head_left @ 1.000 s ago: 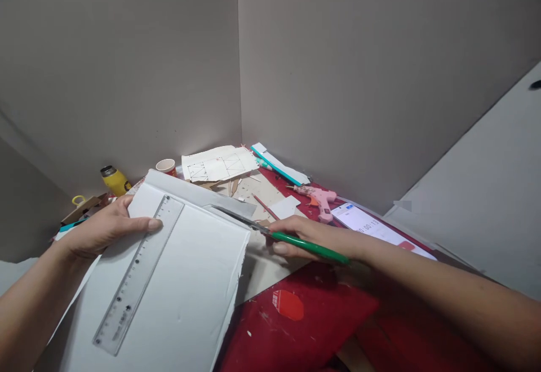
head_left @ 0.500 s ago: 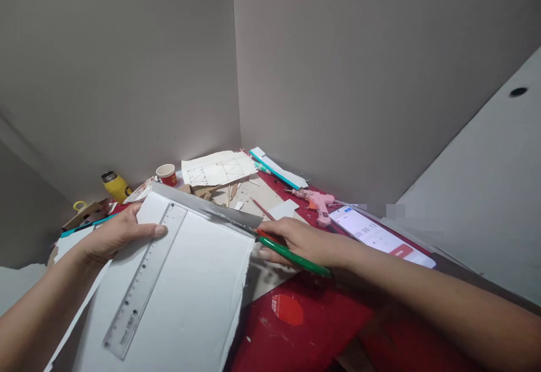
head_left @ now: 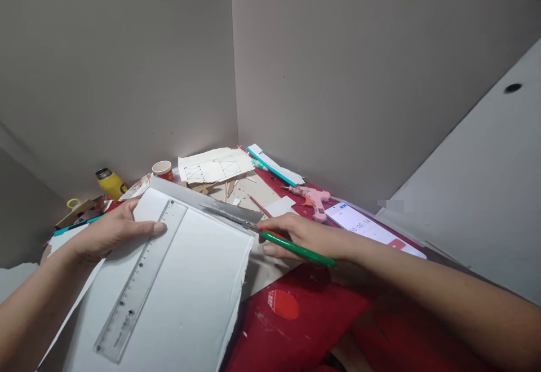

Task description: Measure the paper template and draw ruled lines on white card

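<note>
Item: white board sheet [head_left: 190, 287], lower left of the frame, being kept flat over the red tabletop [head_left: 304, 315].
- Left hand [head_left: 110, 231]: being laid flat and spread on the sheet's left margin, thumb tip being pressed against the side of the clear plastic ruler [head_left: 139, 279] lying loose on top.
- Right hand [head_left: 304, 237]: being kept closed around the green-handled cutter [head_left: 296, 248]. Its grey blade is being held at the sheet's far edge, centre of the frame. Whether it is scissors or a knife cannot be told.
- Handling, judged: the sheet is being read as light, stiff and easily dented, with a ragged right edge. Hold is best taken by flat pressure close to the blade. The ruler is being judged slippery.
- Nearby, upper centre: line-drawn paper [head_left: 215, 164], paper cup [head_left: 163, 169], yellow bottle [head_left: 109, 181], pink glue gun [head_left: 310, 196], phone [head_left: 367, 226].
</note>
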A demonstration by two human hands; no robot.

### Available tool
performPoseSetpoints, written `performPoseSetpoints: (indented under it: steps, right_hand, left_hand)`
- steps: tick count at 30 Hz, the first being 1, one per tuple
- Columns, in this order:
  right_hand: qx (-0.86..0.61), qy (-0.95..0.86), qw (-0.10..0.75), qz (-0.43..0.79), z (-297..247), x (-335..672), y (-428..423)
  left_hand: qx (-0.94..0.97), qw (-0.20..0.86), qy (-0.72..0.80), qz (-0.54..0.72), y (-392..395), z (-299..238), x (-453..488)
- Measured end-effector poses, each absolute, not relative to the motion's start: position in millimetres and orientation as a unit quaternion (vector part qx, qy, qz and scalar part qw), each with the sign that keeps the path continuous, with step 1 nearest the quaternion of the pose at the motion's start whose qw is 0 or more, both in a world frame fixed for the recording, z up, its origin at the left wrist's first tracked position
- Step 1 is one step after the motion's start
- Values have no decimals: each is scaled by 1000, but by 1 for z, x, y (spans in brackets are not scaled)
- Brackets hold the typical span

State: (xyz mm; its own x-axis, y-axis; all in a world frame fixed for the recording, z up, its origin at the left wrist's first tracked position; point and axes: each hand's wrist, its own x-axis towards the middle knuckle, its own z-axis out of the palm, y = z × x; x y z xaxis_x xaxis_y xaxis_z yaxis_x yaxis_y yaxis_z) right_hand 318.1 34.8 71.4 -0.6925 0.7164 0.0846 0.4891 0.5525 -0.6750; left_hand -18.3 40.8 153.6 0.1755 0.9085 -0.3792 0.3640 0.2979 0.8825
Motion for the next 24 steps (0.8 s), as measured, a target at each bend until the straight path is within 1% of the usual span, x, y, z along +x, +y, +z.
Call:
performPoseSetpoints:
  steps: [3, 5, 11, 14, 18, 20, 24]
  right_hand:
    - [-329, -862, 191, 335, 71, 314, 37]
    - [-346, -854, 197, 334, 66, 312, 38]
    - [-363, -817, 212, 395, 52, 309, 40]
    - [-367, -834, 207, 357, 56, 307, 41]
    - [-374, -848, 199, 318, 62, 305, 45]
    - [-374, -833, 203, 355, 61, 305, 46]
    - [-387, -756, 204, 487, 56, 304, 43]
  left_hand:
    - [550, 539, 593, 235, 41, 157, -11]
    - [556, 536, 592, 230, 41, 159, -8]
    - [555, 535, 597, 224, 41, 159, -9]
    - [555, 519, 610, 226, 42, 158, -10]
    - [572, 530, 587, 219, 43, 157, -7]
    - [571, 538, 581, 217, 44, 156, -7]
    - [558, 550, 579, 225, 47, 152, -9]
